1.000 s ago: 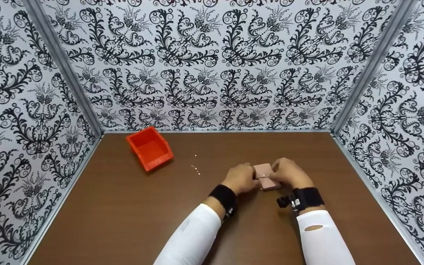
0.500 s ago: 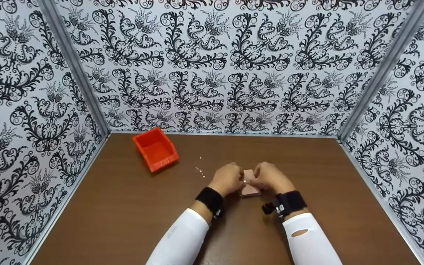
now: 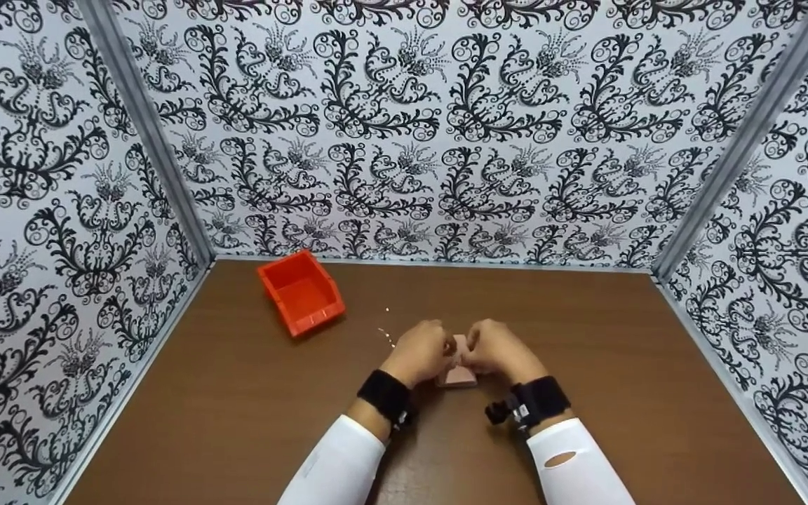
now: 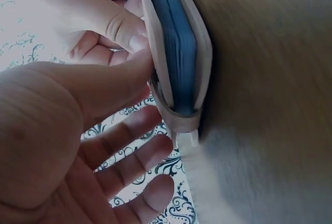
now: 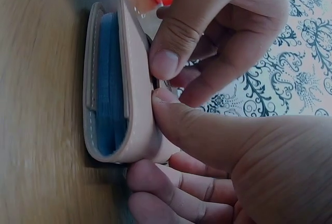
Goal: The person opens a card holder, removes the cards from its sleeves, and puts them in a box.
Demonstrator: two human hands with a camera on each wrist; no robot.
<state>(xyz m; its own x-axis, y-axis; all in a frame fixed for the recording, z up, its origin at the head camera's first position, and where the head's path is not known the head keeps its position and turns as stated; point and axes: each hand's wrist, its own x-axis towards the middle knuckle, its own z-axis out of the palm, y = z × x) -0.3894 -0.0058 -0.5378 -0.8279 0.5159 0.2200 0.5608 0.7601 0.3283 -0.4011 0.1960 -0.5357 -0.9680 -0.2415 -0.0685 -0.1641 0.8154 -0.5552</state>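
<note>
A pale pink card wallet [image 3: 460,376] lies on the brown table between both hands. In the wrist views it stands folded, with blue card sleeves [image 4: 179,42] showing between its stitched covers. My left hand [image 3: 419,353] pinches at the strap and clasp on the wallet's upper cover with thumb and curled fingers. From the other side my right hand [image 3: 501,351] holds it, its thumb [image 5: 179,117] pressed on the cover by the clasp and its fingers around the folded edge. The two thumbs nearly meet there. Fingers hide most of the clasp.
A red plastic bin [image 3: 316,324] stands at the back left of the table [image 3: 250,414]. Several small pale specks [image 3: 387,337] lie between the bin and my left hand. Patterned walls [image 3: 404,175] enclose the table at the back and sides.
Both hands have moved left and toward me with the wallet. They have drawn closer together over its middle, covering the clasp that showed earlier. The head view has shifted slightly.
</note>
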